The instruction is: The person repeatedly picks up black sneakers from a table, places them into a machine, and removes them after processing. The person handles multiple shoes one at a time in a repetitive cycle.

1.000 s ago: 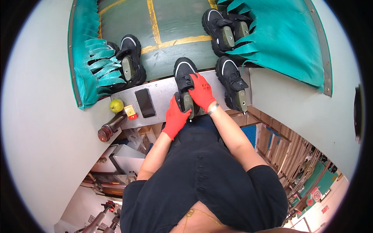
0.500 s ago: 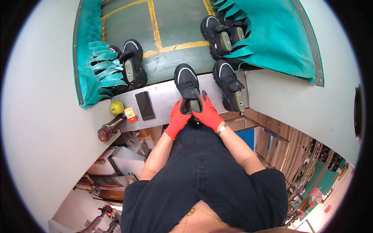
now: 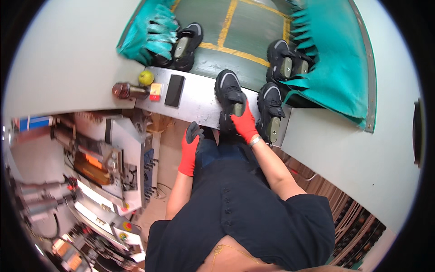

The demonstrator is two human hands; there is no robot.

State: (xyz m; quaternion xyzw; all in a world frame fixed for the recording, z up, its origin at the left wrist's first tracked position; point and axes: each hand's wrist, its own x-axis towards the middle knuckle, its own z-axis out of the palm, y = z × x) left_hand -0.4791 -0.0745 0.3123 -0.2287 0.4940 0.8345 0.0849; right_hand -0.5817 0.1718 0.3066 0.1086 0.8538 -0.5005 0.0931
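A black sneaker with a pale strip round its toe lies at the edge of the metal ledge, toe pointing away from me. Inside its heel end sits an olive shoe last. My right hand, in a red glove with dark fingers, is closed round the heel end and collar. Its fingertips are partly hidden. My left hand, gloved alike, is off the shoe, raised left of my lap. Its fingers point upward, with nothing visible in them. Just right of the held shoe lies a second black sneaker, also on a last.
On the metal ledge lie a black phone, a small yellow-and-red box, a green fruit and a dark bottle. Beyond, more lasted sneakers stand on the green belt beside teal fringed curtains. Machinery stands left.
My left hand has let go of the shoe and drawn back to the left. My right hand stays on it. The view has turned leftward, showing more machinery.
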